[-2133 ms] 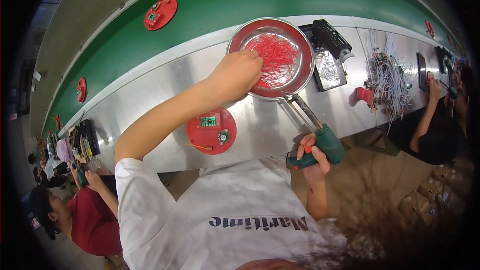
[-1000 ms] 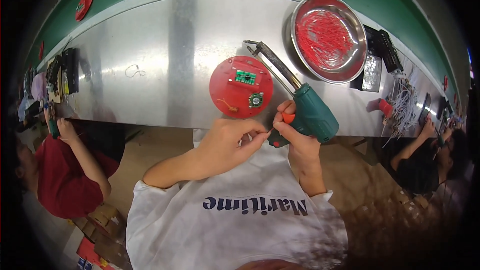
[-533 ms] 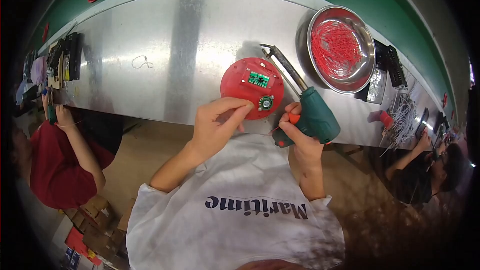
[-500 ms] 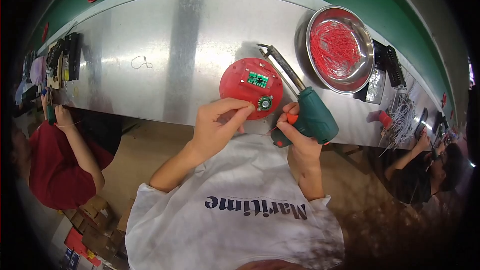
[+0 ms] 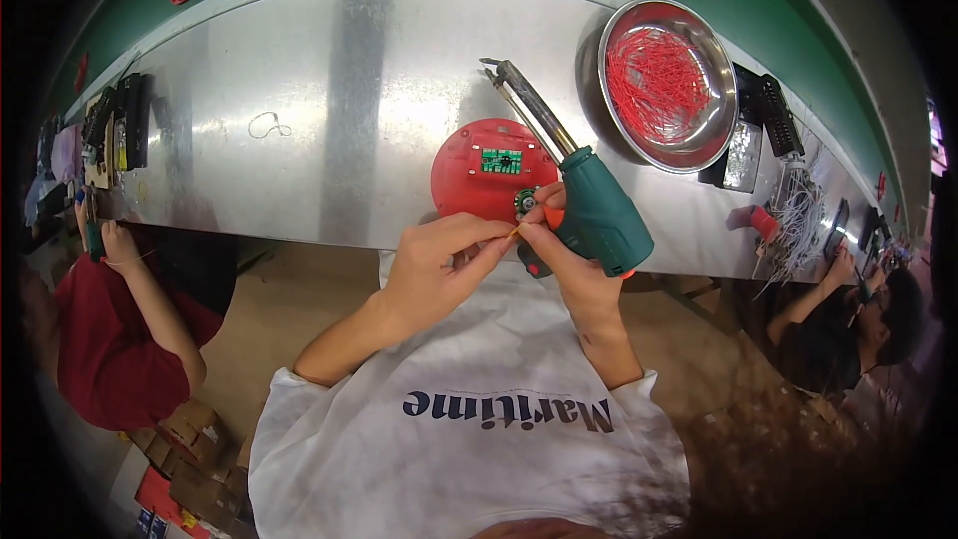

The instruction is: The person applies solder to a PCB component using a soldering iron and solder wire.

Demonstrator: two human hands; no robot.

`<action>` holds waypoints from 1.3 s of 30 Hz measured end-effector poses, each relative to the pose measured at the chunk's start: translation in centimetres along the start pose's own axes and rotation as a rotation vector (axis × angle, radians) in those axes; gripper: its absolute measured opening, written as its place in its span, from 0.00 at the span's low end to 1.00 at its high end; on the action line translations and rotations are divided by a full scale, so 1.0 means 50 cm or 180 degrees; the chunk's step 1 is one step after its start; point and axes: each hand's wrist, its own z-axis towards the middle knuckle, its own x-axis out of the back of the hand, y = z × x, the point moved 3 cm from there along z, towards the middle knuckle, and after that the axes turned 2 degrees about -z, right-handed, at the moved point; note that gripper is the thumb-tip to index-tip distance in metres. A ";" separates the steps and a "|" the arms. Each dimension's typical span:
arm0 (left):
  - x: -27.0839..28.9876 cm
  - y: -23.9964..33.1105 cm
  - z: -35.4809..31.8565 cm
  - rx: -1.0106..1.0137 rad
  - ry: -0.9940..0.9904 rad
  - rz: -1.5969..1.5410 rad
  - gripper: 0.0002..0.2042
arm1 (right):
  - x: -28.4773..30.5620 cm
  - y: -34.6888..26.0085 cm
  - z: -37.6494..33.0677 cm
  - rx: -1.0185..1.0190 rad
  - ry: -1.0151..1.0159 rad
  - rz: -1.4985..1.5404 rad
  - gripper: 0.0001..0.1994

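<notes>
1. One left hand [image 5: 449, 258], fingertips together, pinched a thin orange wire [image 5: 515, 233] by the near edge of a round red disc [image 5: 455, 178].
2. Right hand [image 5: 582, 277], curled closed, gripped a green pistol-shaped tool [image 5: 605, 210].
3. One rectangular green board [image 5: 501, 161] sat mounted; the wire looked unfinished.

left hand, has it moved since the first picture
Yes: judged by the steel bowl, the left hand moved away, leftward and nearer the white shirt.

left of the red disc [image 5: 459, 180], the tabletop [image 5: 249, 50] leaves wide passage around a thin loop [image 5: 278, 129]; rightward, the green soldering gun [image 5: 604, 208] and steel bowl [image 5: 691, 147] obstruct.
</notes>
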 end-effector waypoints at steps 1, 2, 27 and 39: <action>0.000 0.000 0.000 -0.0039 -0.0057 0.0044 0.07 | 0.002 -0.003 0.000 -0.0001 -0.0008 0.0001 0.16; -0.001 0.000 0.001 -0.0078 -0.0114 0.0089 0.06 | 0.004 -0.004 -0.002 -0.0289 -0.0040 0.0187 0.16; -0.028 -0.009 0.015 -0.0107 -0.0103 -0.0335 0.06 | 0.024 0.042 0.002 -0.0371 0.0063 0.0739 0.15; -0.026 0.001 0.010 -0.0544 0.0112 0.0213 0.06 | 0.015 0.036 -0.009 -0.1082 0.0334 0.1103 0.12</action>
